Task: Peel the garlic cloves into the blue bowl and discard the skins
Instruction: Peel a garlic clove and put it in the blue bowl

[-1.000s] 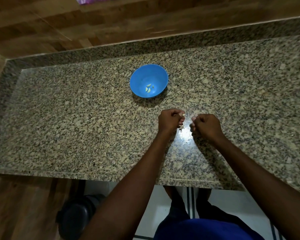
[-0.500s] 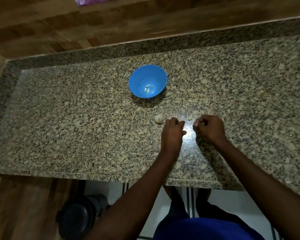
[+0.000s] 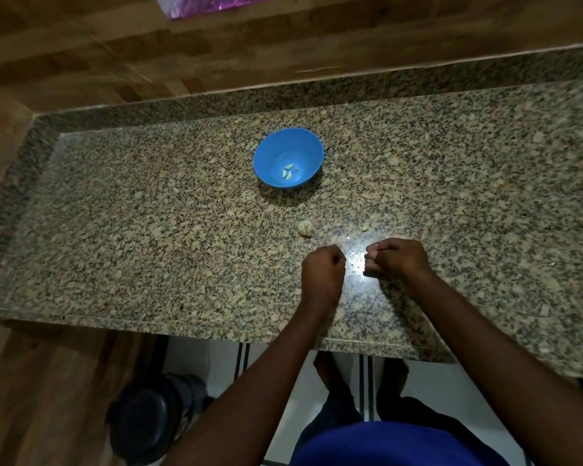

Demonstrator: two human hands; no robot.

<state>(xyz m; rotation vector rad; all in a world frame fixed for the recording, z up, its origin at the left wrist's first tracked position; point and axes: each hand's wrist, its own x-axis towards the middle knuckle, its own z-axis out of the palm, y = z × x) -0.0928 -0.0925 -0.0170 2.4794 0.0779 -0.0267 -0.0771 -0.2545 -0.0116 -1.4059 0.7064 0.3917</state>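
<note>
On the granite counter point(image 3: 148, 230), the garlic point(image 3: 305, 228) now lies set down, the left hand point(image 3: 322, 275) drawn back fisted, the right hand point(image 3: 396, 258) curled, its grip's contents unclear, so peeling continues.

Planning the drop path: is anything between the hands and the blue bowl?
Only a garlic clump and a small scrap lie on the granite counter between the hands and the blue bowl; both low, nothing blocks above.

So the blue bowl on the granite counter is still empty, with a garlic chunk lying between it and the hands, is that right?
Not quite. The blue bowl isn't empty: the head view shows a few peeled cloves at its bottom. The rest holds: it sits on the granite counter, and a garlic chunk lies between it and the hands.
</note>
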